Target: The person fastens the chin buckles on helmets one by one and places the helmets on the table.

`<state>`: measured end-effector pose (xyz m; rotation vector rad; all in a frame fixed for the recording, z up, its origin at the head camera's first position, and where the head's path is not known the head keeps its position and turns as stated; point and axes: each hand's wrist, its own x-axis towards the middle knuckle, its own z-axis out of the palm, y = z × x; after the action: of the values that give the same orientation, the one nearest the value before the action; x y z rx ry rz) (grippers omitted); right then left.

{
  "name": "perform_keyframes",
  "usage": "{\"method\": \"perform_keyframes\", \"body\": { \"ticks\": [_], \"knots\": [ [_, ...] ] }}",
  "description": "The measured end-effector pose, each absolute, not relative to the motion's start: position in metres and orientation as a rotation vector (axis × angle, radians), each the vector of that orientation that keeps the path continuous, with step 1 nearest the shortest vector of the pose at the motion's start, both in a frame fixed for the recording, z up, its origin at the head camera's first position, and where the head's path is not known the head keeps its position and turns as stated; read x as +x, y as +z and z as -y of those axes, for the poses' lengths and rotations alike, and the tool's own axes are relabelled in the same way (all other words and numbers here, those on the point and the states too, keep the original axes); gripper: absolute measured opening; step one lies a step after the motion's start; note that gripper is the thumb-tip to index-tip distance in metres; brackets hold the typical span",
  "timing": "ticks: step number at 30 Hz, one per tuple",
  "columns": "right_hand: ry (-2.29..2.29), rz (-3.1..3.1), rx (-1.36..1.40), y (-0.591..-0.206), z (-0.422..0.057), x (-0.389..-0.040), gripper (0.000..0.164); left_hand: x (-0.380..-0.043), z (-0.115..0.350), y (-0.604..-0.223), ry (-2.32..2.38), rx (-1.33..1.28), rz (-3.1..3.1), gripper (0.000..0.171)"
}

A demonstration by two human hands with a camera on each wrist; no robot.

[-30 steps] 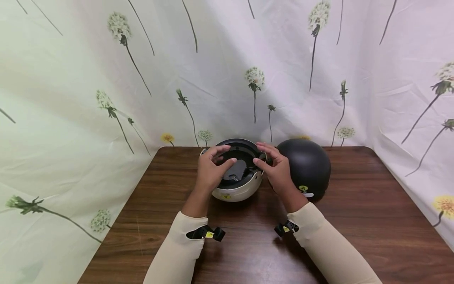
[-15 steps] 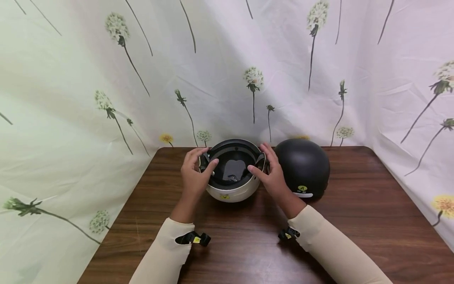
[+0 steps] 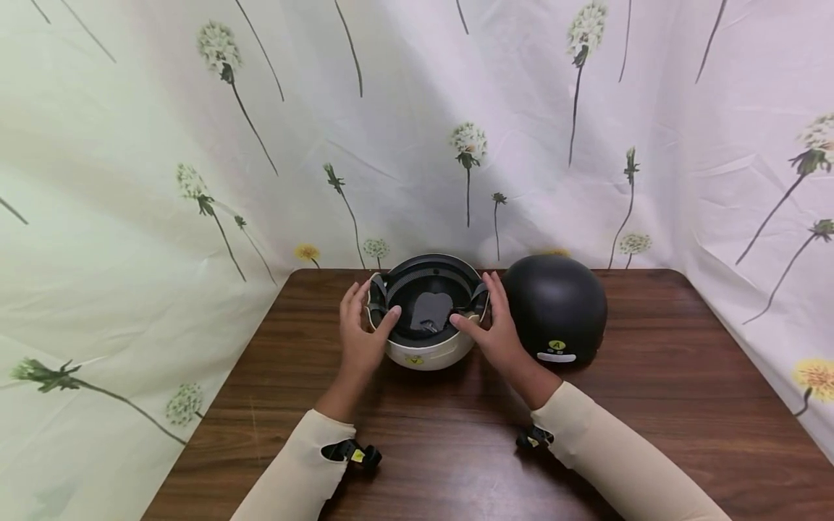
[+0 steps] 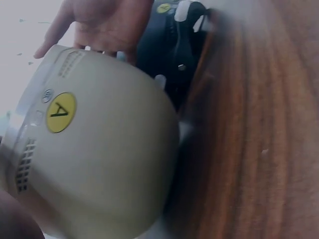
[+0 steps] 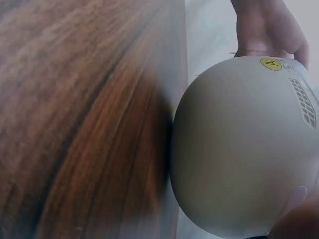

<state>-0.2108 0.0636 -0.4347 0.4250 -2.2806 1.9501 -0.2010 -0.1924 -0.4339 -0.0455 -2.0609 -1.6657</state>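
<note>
A cream half helmet (image 3: 430, 359) rests upside down on the table, its black padded inside (image 3: 426, 297) facing up. My left hand (image 3: 363, 344) holds its left rim, thumb over the inside and fingers along the outer shell. On the opposite side, my right hand (image 3: 498, 333) grips the right rim the same way. Black straps (image 3: 478, 291) lie at the rim by the hands. The left wrist view shows the shell (image 4: 114, 134) with a round yellow "A" sticker (image 4: 61, 112). From the right wrist, the rounded shell (image 5: 234, 139) is seen close to the wood.
A matte black helmet (image 3: 554, 304) sits dome up just right of my right hand. The brown wooden table (image 3: 443, 449) ends at the back against a white curtain (image 3: 404, 130) printed with dandelions. Small cameras are strapped at both wrists.
My hands were close together over the helmet's opening. The left has moved left and the right slightly outward, down onto the rim at both sides. The helmets have stayed in place.
</note>
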Motion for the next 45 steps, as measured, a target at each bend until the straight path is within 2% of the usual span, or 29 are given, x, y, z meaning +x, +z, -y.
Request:
{"method": "perform_keyframes", "body": {
  "ticks": [10,17,20,24,25,30,38,42,45],
  "knots": [
    [2.011,2.306,0.358,-0.448,-0.067,-0.21,0.109,-0.201,0.189,-0.445,-1.667,-0.021,2.083,0.068],
    [2.056,2.33,0.317,-0.443,-0.063,-0.207,0.105,-0.196,0.186,-0.445,-1.64,0.014,2.11,0.068],
    [2.112,2.313,0.318,-0.453,-0.063,-0.213,0.104,-0.195,0.185,-0.446,-1.622,0.033,2.117,0.067],
    [2.148,2.234,0.392,-0.457,-0.062,-0.213,0.103,-0.195,0.182,-0.448,-1.619,0.057,2.091,0.066],
    [2.129,2.241,0.413,-0.448,-0.061,-0.206,0.102,-0.195,0.181,-0.449,-1.624,0.062,2.077,0.066],
    [2.029,2.301,0.479,-0.456,-0.071,-0.216,0.108,-0.195,0.174,-0.452,-1.709,0.093,2.01,0.065],
    [1.953,2.42,0.416,-0.466,-0.082,-0.235,0.117,-0.195,0.17,-0.456,-1.821,0.077,1.965,0.074],
    [1.89,2.446,0.402,-0.447,-0.08,-0.225,0.117,-0.194,0.171,-0.455,-1.733,0.075,2.053,0.081],
    [1.905,2.435,0.391,-0.431,-0.078,-0.216,0.127,-0.192,0.172,-0.453,-1.616,0.082,2.142,0.087]
  ]
}}
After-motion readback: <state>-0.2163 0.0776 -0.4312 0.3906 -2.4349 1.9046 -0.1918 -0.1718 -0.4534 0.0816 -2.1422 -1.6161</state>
